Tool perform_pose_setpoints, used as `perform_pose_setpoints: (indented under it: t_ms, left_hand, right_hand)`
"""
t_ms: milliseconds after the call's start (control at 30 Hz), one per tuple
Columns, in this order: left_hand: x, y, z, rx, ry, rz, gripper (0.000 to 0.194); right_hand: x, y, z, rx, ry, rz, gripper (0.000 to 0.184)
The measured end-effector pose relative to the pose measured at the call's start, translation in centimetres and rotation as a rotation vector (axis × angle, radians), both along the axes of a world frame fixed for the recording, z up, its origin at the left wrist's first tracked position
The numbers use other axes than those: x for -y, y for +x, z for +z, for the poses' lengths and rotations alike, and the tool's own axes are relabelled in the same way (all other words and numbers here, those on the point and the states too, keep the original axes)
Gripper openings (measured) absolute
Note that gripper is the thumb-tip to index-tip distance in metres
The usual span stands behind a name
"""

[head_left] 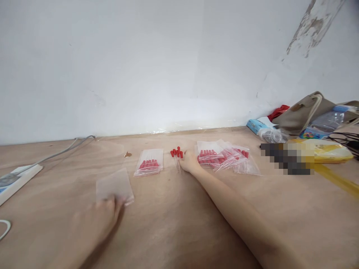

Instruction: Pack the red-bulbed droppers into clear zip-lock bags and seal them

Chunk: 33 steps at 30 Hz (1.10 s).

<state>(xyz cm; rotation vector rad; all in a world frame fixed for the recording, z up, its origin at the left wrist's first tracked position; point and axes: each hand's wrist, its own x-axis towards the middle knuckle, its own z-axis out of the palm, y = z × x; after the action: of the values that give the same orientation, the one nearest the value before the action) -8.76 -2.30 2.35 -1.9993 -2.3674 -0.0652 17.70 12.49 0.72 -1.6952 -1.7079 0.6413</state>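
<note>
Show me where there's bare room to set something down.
Bare wood shows between the left forearm and right forearm, between the power strip and clear bag, and to the latter forearm's right. The back right looks crowded: blue box, bottle, yellow packet. Left of those, red-tipped bags overlap.

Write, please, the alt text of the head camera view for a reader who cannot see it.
The right hand touches loose red-tipped pieces on a brown tabletop, while the blurred left hand touches a translucent bag. A filled bag lies between the hands; more filled bags overlap at right, near a white wall.
</note>
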Motion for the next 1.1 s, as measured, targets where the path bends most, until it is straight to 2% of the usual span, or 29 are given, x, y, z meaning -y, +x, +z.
perform_pose_setpoints:
  t_ms: [33,100,167,233,300,333,400,500,600,667,733,800,833,867,900,967,1000,1067,1100]
  left_hand:
    - [1.7,1.4,0.5,-0.076,-0.091,-0.015,0.043]
    - [4.2,3.6,1.5,-0.074,-0.213,-0.160,0.048]
    - [4.9,4.4,2.4,-0.036,-0.261,-0.269,0.046]
    - [4.2,3.7,3.3,0.073,-0.222,-0.535,0.038]
    - [3.0,2.2,4.1,0.183,-0.271,-0.915,0.039]
    - [2.4,1.5,4.4,0.222,-0.274,-1.046,0.039]
    - [1.7,0.5,4.7,0.209,-0.290,-1.192,0.045]
    - [1.6,0.6,3.8,0.151,-0.272,-1.246,0.047]
    - [1.7,2.9,1.5,0.106,-0.168,-1.213,0.045]
    - [1.8,5.4,0.2,0.077,-0.086,-1.081,0.042]
    - [1.8,8.3,-0.4,0.073,-0.023,-0.927,0.045]
    - [1.4,10.5,-0.1,0.095,0.016,-0.803,0.050]
    - [1.1,11.1,0.2,0.110,0.028,-0.783,0.052]
    - [0.6,11.4,0.7,0.125,0.040,-0.814,0.052]
    - [0.0,11.2,1.1,0.140,0.036,-0.902,0.049]
    - [-1.2,10.0,1.8,0.169,-0.046,-1.209,0.046]
    - [-1.7,9.2,1.8,0.186,-0.082,-1.284,0.049]
    - [-2.2,8.0,1.5,0.199,-0.126,-1.286,0.058]
    - [-2.3,7.6,1.1,0.196,-0.140,-1.245,0.060]
  right_hand:
    - [0.0,0.0,0.1,-0.002,-0.011,-0.002,0.013]
    - [0.1,-0.1,0.3,-0.006,-0.028,-0.012,0.011]
    - [0.1,0.0,0.4,-0.010,-0.039,-0.021,0.012]
    - [0.2,0.2,0.5,-0.016,-0.047,-0.025,0.013]
    - [0.2,0.4,0.7,-0.027,-0.050,-0.030,0.014]
    - [0.2,0.6,0.8,-0.036,-0.049,-0.034,0.016]
    - [0.2,0.8,1.0,-0.063,-0.039,-0.043,0.021]
    - [0.3,1.3,1.3,-0.119,-0.006,-0.054,0.033]
    - [1.3,2.2,1.2,-0.239,0.093,-0.074,0.054]
    - [2.8,3.1,1.0,-0.405,0.166,-0.072,0.070]
    - [4.6,4.3,0.9,-0.599,0.159,-0.047,0.082]
    - [6.4,5.7,0.8,-0.737,0.078,-0.024,0.087]
    - [7.3,6.3,0.8,-0.783,0.039,-0.022,0.086]
    - [8.0,6.9,0.8,-0.815,0.004,-0.023,0.084]
    - [8.6,7.4,0.7,-0.837,-0.025,-0.028,0.079]
    - [9.6,8.1,0.4,-0.871,-0.059,-0.048,0.068]
    - [9.9,8.3,0.2,-0.883,-0.068,-0.057,0.063]
    - [10.5,8.3,-0.3,-0.895,-0.069,-0.053,0.056]
    - [10.7,8.2,-0.5,-0.894,-0.061,-0.040,0.055]
